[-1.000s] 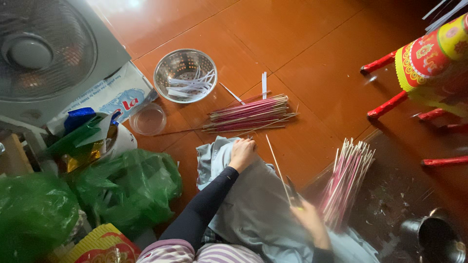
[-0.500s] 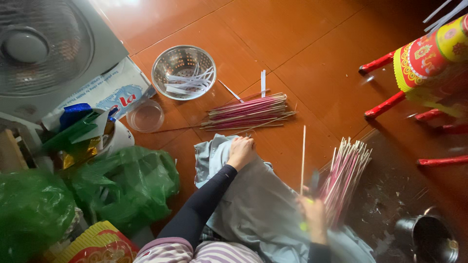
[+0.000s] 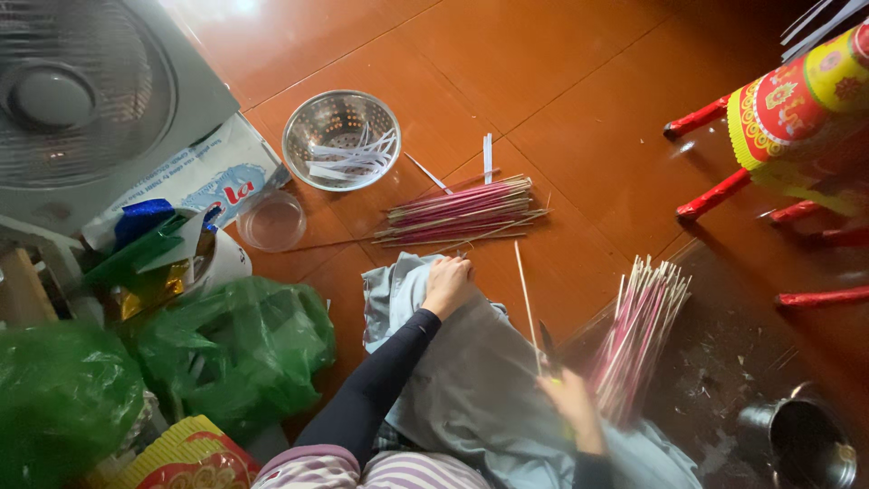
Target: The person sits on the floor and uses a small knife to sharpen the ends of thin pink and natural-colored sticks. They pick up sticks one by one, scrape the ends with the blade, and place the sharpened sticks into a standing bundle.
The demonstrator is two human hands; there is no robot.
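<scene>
My left hand [image 3: 449,284] rests closed on a grey cloth [image 3: 480,389] spread over my lap, just below a flat pile of pink-and-tan incense sticks [image 3: 462,210] on the tiled floor. My right hand [image 3: 568,404] is blurred and holds one thin stick [image 3: 527,303] that points up and slightly left, together with what looks like a small dark blade. A second bundle of pink sticks [image 3: 638,330] fans out just right of that hand.
A metal colander [image 3: 342,140] with white paper strips and a small clear bowl [image 3: 271,220] sit at upper left. A fan [image 3: 81,100], green plastic bags [image 3: 226,353], a red-legged stool [image 3: 787,136] and a metal pot [image 3: 806,444] ring the spot.
The single stick in my right hand has swung from leaning left to nearly upright and leans left again, a little lower. My left hand has stayed on the cloth.
</scene>
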